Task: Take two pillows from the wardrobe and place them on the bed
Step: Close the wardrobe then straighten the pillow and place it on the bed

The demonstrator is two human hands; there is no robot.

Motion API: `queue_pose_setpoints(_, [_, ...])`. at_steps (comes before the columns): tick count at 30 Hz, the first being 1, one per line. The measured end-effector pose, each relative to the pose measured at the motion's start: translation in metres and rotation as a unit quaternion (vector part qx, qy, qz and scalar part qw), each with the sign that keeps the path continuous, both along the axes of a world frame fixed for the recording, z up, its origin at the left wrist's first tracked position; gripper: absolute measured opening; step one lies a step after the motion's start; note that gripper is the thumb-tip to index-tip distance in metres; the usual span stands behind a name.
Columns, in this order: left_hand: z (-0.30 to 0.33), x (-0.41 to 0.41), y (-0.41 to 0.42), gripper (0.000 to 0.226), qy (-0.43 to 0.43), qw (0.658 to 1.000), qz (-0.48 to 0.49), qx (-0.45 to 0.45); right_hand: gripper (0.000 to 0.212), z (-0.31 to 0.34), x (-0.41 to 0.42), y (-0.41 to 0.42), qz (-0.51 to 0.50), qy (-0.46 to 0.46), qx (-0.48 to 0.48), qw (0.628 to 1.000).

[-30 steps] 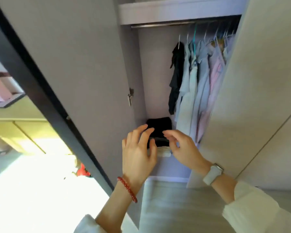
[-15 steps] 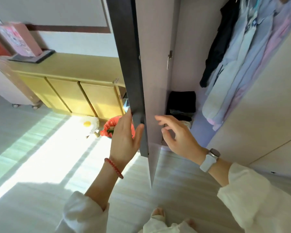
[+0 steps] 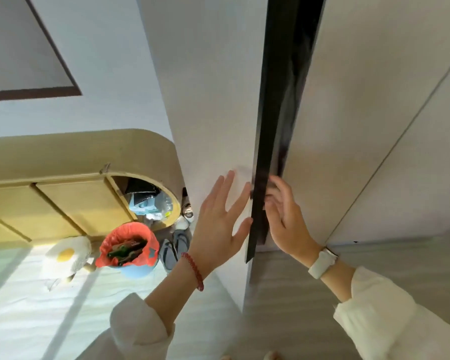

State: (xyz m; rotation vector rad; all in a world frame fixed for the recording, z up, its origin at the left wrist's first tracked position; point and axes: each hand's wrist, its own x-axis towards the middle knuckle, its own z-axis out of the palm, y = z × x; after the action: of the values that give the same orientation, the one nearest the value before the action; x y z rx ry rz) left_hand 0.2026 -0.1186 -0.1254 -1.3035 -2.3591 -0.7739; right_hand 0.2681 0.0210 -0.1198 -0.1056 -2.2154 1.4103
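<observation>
Sunlit floor and a yellow cabinet [image 3: 63, 201] lie left of the wardrobe door [image 3: 213, 100]. Against its pale face the left hand [image 3: 218, 224] lies flat, fingers straight, holding nothing; the right hand [image 3: 283, 219] reaches past its black edge [image 3: 268, 157], fingers loosely bent, apparently empty. No pillows show. Best to steady the door by its edge and keep fingertips out of the gap.

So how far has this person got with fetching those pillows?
Nothing looks done: no pillow or bed is in view. In hand: the left hand lies flat on the wardrobe door, the right hand at its dark edge. Left: both pillows.
</observation>
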Motion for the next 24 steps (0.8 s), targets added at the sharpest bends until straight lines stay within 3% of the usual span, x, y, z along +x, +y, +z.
queue_pose_setpoints(8, [0.018,-0.049,0.131,0.063,0.035,0.993,0.041,-0.104,0.057,0.017,-0.032,0.09,-0.143,-0.072,0.101,0.982])
queue_pose_setpoints(15, [0.018,-0.101,0.183,0.072,0.081,0.974,0.113,-0.177,0.059,0.034,-0.087,0.142,-0.129,-0.047,-0.034,0.99])
queue_pose_setpoints(24, [0.025,-0.146,0.225,0.07,0.098,0.957,0.158,-0.221,0.065,0.043,-0.143,0.198,-0.076,-0.083,-0.082,0.99])
